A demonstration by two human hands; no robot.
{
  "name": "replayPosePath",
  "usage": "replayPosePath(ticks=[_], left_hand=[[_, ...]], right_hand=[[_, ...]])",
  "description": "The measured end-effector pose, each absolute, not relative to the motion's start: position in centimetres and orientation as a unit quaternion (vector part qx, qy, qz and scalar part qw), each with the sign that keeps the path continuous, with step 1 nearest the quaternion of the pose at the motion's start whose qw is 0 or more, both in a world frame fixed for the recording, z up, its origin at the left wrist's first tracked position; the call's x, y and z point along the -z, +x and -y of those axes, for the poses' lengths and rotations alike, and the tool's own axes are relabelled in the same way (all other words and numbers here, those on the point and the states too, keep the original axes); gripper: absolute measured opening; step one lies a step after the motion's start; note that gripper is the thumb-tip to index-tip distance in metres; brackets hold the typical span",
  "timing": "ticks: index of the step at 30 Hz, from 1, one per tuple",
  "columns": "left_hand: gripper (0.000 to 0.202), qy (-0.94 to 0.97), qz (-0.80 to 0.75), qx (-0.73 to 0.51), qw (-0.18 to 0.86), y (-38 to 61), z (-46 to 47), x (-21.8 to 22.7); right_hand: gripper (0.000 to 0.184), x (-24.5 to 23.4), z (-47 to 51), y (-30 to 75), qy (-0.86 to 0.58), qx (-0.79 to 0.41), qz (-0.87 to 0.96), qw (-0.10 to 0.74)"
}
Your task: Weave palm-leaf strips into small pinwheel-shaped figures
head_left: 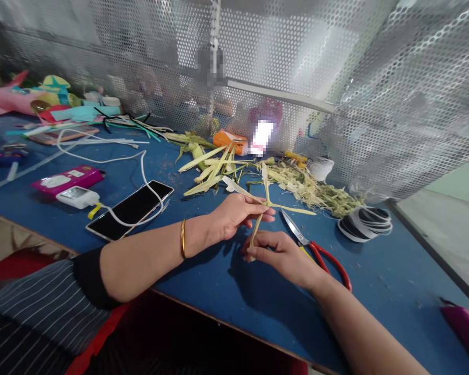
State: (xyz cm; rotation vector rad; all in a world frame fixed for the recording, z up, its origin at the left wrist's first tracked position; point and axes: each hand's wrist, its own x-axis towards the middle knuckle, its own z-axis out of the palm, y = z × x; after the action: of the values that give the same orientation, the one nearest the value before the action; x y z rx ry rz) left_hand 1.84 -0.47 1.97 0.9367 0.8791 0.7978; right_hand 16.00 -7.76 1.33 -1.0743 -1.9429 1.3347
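Observation:
My left hand [238, 213] pinches the crossing of several pale green corn husk strips [267, 202], which spread out like a cross above the table. Below that crossing, my right hand [275, 252] is closed on the lower end of one strip. One arm of the cross points right, another up, and a wider one reaches up and left. Red-handled scissors [307, 239] lie beside my right hand, blades pointing up and left. Farther back is a loose heap of corn husk leaves [211, 166], and shredded husk scraps [308, 187] lie right of it.
A black phone [131, 209] with a white cable and a purple pack [68, 178] lie left on the blue table [219, 297]. At right sits a black-and-white spool [364, 224]. A perforated metal screen [172, 62] stands behind, near a lit phone [261, 136] and an orange box [230, 141].

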Motion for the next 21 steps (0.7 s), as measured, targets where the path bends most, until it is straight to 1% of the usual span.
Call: replayPosePath(ticks=[2,4,6,7,8,9,11,13,18,21], left_hand=[[0.002,0.444,-0.397,-0.359,0.719,1.7,0.4,-2.0],[0.003,0.471,-0.398,-0.349,0.706,1.6,0.3,-2.2],[0.004,0.493,-0.404,-0.339,0.692,1.5,0.3,-2.4],[0.006,0.500,-0.406,-0.335,0.688,1.4,0.3,-2.5],[0.008,0.503,-0.407,-0.333,0.686,1.4,0.4,-2.6],[0.010,0.504,-0.408,-0.332,0.685,1.4,0.5,-2.7],[0.015,0.506,-0.416,-0.338,0.676,1.4,0.7,-2.8],[0.016,0.514,-0.432,-0.355,0.651,1.6,0.8,-2.7],[0.006,0.533,-0.442,-0.386,0.610,2.0,0.9,-1.8],[0.006,0.523,-0.453,-0.400,0.601,2.3,0.6,-1.2]], right_hand=[[0.031,-1.6,7.8,16.4,-0.418,-0.384,0.768,0.297],[0.032,-1.8,7.6,17.0,-0.468,-0.218,0.773,0.369],[0.024,-1.9,7.0,17.9,-0.532,-0.051,0.727,0.432],[0.019,-1.9,6.7,18.3,-0.560,0.001,0.703,0.440],[0.017,-1.8,6.3,18.6,-0.581,0.015,0.690,0.431],[0.019,-1.6,6.0,18.9,-0.593,-0.011,0.690,0.415],[0.025,-1.1,5.6,19.0,-0.597,-0.118,0.694,0.386],[0.031,-0.7,5.5,18.6,-0.590,-0.192,0.689,0.375],[0.032,-0.2,5.9,17.5,-0.581,-0.239,0.674,0.388],[0.034,-0.4,6.1,17.5,-0.570,-0.278,0.663,0.398]])
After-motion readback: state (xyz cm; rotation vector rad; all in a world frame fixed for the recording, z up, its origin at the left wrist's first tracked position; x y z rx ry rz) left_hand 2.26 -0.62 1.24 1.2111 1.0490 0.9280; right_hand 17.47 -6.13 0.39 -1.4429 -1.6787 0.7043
